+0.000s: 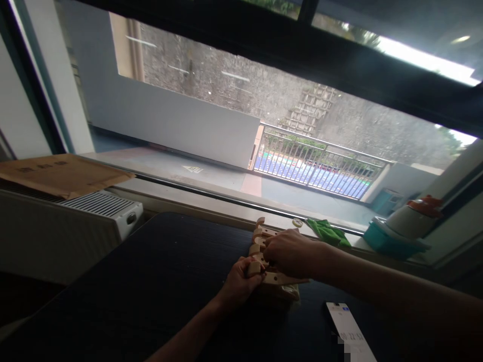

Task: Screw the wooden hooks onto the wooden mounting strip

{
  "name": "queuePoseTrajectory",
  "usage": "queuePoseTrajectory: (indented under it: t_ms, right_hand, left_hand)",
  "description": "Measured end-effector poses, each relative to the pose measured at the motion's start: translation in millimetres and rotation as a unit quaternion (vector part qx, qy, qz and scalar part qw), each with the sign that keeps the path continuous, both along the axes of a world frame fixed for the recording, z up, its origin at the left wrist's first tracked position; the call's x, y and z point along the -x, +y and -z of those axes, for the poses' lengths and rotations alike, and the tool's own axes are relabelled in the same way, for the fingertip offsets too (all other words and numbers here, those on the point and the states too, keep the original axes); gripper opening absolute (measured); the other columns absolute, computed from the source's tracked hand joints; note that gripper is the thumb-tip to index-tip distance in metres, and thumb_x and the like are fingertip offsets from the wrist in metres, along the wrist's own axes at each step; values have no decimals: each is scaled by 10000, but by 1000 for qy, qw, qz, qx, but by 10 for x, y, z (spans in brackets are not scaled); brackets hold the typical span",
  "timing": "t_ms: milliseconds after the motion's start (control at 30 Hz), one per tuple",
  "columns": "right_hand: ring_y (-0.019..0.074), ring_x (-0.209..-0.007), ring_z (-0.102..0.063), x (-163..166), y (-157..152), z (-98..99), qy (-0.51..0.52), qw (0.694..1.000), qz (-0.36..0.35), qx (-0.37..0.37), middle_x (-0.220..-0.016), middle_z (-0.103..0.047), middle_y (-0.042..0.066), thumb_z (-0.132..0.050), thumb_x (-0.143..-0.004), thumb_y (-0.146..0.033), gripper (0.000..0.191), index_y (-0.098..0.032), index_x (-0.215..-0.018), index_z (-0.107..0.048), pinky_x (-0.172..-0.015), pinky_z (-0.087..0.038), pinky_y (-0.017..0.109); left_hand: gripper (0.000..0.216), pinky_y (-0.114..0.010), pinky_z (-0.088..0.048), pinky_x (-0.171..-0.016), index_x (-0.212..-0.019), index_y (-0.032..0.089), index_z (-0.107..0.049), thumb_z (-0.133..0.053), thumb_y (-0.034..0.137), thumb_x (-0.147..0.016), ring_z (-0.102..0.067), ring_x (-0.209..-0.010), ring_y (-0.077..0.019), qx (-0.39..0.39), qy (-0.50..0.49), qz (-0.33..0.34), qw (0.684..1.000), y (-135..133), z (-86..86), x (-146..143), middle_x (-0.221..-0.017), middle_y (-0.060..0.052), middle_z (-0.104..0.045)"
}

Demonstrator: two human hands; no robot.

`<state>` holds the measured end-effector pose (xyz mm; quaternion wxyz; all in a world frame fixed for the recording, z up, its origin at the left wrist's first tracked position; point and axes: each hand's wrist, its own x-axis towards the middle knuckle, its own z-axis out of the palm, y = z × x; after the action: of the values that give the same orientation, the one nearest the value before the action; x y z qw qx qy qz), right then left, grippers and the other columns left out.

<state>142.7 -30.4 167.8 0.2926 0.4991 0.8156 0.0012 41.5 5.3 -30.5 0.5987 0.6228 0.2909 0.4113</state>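
A pale wooden toy made of several rounded linked pieces (272,281) lies on a dark table (151,281) by the window. My left hand (238,284) is closed around its near left end. My right hand (290,251) rests on top of the middle pieces with fingers curled and pinching one of them. Much of the wood is hidden beneath both hands.
A phone (349,332) with a lit screen lies at the near right. On the sill sit a green cloth (327,232), a small round disc (298,221) and a teal-based container (400,229). A white radiator (75,221) with cardboard (60,173) on it stands left.
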Motion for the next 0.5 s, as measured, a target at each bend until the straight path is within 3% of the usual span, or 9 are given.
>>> queuePoseTrajectory:
  t_ms: [267,400,500]
  right_hand:
    - [127,-630,-557,-180,142,86,63,996,53,27,-740,-646,24,-508,-792,-242,189,-169,-813,-681,-517,-334,232]
    - [145,-616,-552,-148,150,103,56,993,101,8,-725,-641,50,-478,-809,-317,265,-148,-820,-683,-495,-331,239]
    - [174,-676,-577,-57,89,47,46,994,97,-4,-790,-652,70,-515,-802,-334,258,-153,-881,-682,-524,-347,252]
  left_hand:
    - [106,-273,-449,-757,-732,161,-667,-688,225,-650,-552,-816,-189,1,12,-16,1000,-3,11,-2,-790,-5,-543]
    - [116,-271,-444,-778,-744,168,-680,-691,225,-644,-547,-840,-192,-3,14,-20,1000,-13,-28,7,-786,-6,-549]
    - [124,-272,-451,-752,-740,166,-675,-695,236,-640,-551,-819,-192,-3,13,-20,1000,-14,-40,8,-786,-10,-563]
